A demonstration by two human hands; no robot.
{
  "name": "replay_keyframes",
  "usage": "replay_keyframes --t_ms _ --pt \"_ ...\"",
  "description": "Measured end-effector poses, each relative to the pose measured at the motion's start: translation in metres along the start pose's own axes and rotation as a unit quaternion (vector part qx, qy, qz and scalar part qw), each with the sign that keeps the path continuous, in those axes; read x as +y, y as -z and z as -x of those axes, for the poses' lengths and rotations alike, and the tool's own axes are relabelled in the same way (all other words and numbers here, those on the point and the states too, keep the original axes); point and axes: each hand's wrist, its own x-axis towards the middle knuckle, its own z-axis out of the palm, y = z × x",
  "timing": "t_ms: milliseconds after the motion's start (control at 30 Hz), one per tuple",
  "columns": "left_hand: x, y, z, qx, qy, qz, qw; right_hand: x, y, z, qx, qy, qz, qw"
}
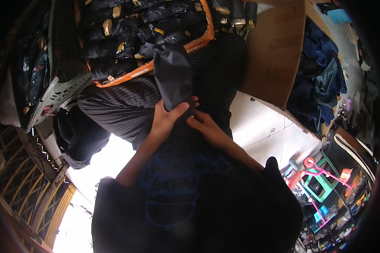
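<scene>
A black folded umbrella (173,78) lies lengthwise in front of my body, its smooth dark cloth spreading wider at the far end. My left hand (166,118) is closed around the cloth near its lower part, thumb laid across the front. From the other side my right hand (206,127) pinches the same cloth, with a small yellow tab (192,117) showing by the thumb. Some fingers are hidden behind the cloth, and the lower end of the umbrella blends into my dark shirt.
Beyond my crossed legs stands an orange-edged container (145,68) packed with black umbrellas. At the left is a grey perforated crate (57,99) holding more umbrellas. A cardboard box (274,55) with dark blue cloth (321,71) stands right. Further right are a green stool (323,179) and pink-framed toy.
</scene>
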Motion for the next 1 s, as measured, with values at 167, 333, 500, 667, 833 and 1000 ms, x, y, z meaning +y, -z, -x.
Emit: replay_keyframes --t_ms 167,333,500,667,833,1000 --pt "-0.014 0.006 0.013 -0.003 0.015 0.006 1.000 0.004 -0.002 0.000 0.014 -0.004 -0.022 1.000" --pt "0.003 0.015 -0.008 -0.072 -0.032 0.099 0.992 -0.006 -0.010 -0.008 0.011 0.006 -0.013 1.000" --pt "0.007 0.018 -0.018 -0.089 -0.020 0.071 0.993 -0.001 -0.016 -0.010 -0.024 0.026 -0.081 0.996" --pt "0.007 0.008 -0.007 -0.049 -0.068 0.071 0.994 -0.005 -0.010 -0.005 -0.035 -0.007 -0.017 0.999" --pt "0.006 -0.003 0.006 -0.044 -0.067 0.039 0.996 0.006 -0.004 -0.001 -0.046 -0.017 0.063 0.997" --pt "-0.007 0.001 0.008 -0.053 -0.070 0.041 0.995 0.011 -0.015 0.005 0.013 0.017 0.002 1.000"
